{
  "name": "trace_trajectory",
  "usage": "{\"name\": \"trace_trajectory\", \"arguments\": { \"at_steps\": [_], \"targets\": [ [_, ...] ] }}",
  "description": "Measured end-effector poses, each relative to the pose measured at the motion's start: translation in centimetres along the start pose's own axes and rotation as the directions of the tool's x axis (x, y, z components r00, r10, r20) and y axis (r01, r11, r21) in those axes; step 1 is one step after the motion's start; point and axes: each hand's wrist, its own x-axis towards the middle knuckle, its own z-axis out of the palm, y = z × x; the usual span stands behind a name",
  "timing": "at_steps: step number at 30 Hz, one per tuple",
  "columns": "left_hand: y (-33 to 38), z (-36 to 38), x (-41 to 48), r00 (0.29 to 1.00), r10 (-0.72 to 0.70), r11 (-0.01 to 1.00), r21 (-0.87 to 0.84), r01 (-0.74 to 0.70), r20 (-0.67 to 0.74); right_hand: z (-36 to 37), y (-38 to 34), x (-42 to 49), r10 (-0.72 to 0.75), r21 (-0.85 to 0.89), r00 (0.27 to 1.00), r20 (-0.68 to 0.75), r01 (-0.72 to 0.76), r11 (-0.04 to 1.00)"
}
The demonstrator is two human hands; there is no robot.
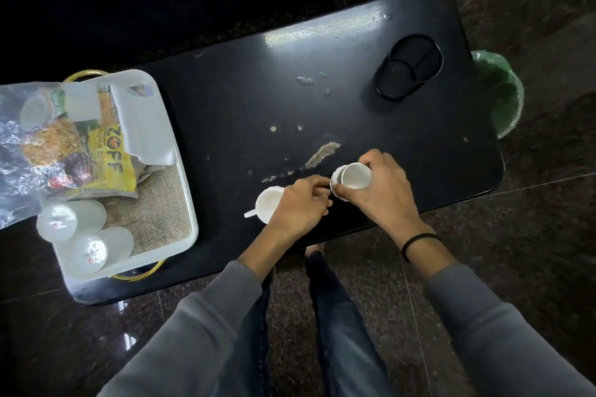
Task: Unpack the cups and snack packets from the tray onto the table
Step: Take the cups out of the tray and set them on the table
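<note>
Far left, a clear bag (19, 151) of snacks slumps over the rim of the white tray (183, 203), which sits on the left end of the black table (371, 113). The tray has a burlap liner (151, 219). On it lies a yellow packet (111, 167), partly tucked under the bag, with some torn white paper (142, 126) just beside it. At the tray's near corner two cloudy plastic containers (69, 219) lie on their sides, touching each other.

Moving right, one white cup (267, 201) with a little handle is already out on the table, near the front edge, mouth up. The left hand (303, 206) is right over its right side and covers part of it. That hand's fingers are curled, and thumb and forefinger look like they're pinching the rim of the stack (353, 176) next door, though it's tight in there and hard to be sure.

The right hand (379, 190) has a firm wrap-around hold on that stack of white cups, tipped on its side just above the table, mouth facing up at the camera. There's a black band on that wrist.

Further right and toward the back, a black mesh holder (408, 68) stands on the table, well apart from the hands. Past the table's right edge a green-lined bin (500, 97) sits on the floor.
</note>
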Motion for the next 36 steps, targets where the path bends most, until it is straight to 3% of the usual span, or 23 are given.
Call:
{"name": "trace_trajectory", "arguments": {
  "at_steps": [4, 7, 21, 26, 36],
  "targets": [
    [0.3, 0.0, 0.2, 1.000, -0.019, 1.000, -0.002, 0.019, -0.018, 0.3, 0.2, -0.1, -0.240, -0.147, 0.970, 0.041, 0.243, 0.959],
    [0.3, -0.1, 0.4, 0.999, -0.032, 0.999, 0.017, 0.032, -0.022, 0.3, 0.5, -0.1, -0.330, -0.194, 0.938, 0.106, 0.345, 0.918],
    [1.1, 0.0, 0.1, 0.999, -0.010, 0.980, 0.198, 0.017, -0.038, -0.2, 0.4, 0.3, -0.381, -0.228, 0.898, 0.219, 0.426, 0.875],
    [2.2, -0.2, -0.6, 0.994, 0.022, 0.962, 0.272, 0.008, -0.110, -1.0, -0.4, 0.7, -0.385, -0.265, 0.895, 0.226, 0.436, 0.860],
    [3.0, -5.9, -3.4, 0.932, 0.034, 0.996, 0.088, -0.002, -0.361, -1.2, -8.0, 1.0, -0.524, -0.156, 0.816, 0.244, 0.566, 0.809]
  ]
}}
